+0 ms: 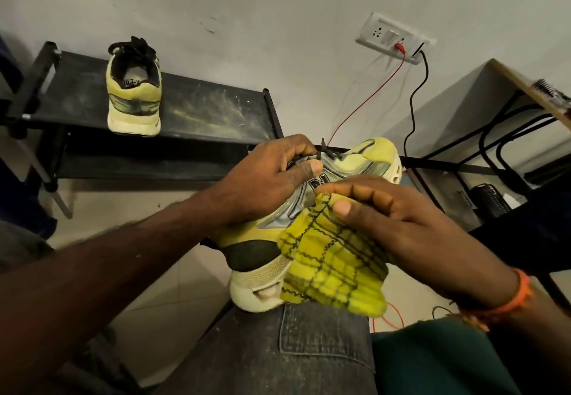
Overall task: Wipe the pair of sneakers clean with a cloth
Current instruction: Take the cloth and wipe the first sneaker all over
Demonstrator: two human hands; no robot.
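On your lap, heel down on the grey denim of your thigh [309, 348], sits one yellow sneaker [265, 240], tilted with its toe pointing up and away from you. Your right hand [401, 224] is curled round a yellow checked cloth [333, 268], thumb on top, pressing it against the sneaker's side by the silver panel; the cloth hangs down over the heel and sole. An orange wristband [509, 302] circles that wrist. Your left hand [262, 178] grips the sneaker's upper at the lace area, thumb across the tongue, fingers curled over the black laces [327, 152]. Both hands are clamped, close together but not touching.

Further out, left of centre, a dusty black shoe rack [200, 107] stands against the wall. Second sneaker [134, 85] sits on its top shelf, upright, heel toward you, well apart from the one you hold. On the wall to the right is a switch plate [392, 38] with a red cable [370, 95] and a black cable [415, 92] plugged in. At far right, a wooden worktop [525, 82] edge, with black cables underneath.
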